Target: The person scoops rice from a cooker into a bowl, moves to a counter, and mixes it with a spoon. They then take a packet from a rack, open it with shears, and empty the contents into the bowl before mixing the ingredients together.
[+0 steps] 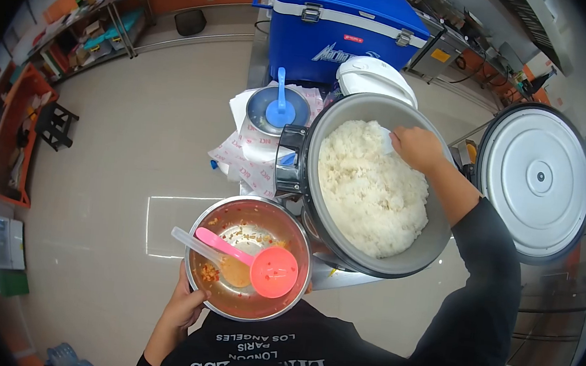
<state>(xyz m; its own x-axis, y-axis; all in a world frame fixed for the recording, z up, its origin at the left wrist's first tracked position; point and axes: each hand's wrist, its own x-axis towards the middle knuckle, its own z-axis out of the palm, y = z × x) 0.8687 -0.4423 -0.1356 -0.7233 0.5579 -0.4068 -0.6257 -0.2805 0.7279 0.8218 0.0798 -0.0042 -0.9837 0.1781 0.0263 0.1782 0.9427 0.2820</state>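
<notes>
My left hand (186,305) grips the rim of a steel mixing bowl (203,218), thumb over the edge. Inside it lie a pink ladle (274,271) and a clear plastic spoon (195,244), amid reddish chopped bits and oily smears. To the right stands a large rice cooker (435,249), its lid (539,185) swung up, holding a heap of white rice (370,190). My right hand (416,150) is inside the pot at the far side of the rice, fingers closed on a white rice paddle (386,141), mostly hidden by the rice and my fingers.
Beyond the steel bowl, a small metal bowl (257,112) with a blue ladle (281,108) sits on printed paper (260,169). A blue cooler box (346,36) and a white lid-like object (377,78) stand behind the cooker. A black stool (56,125) is on the left floor.
</notes>
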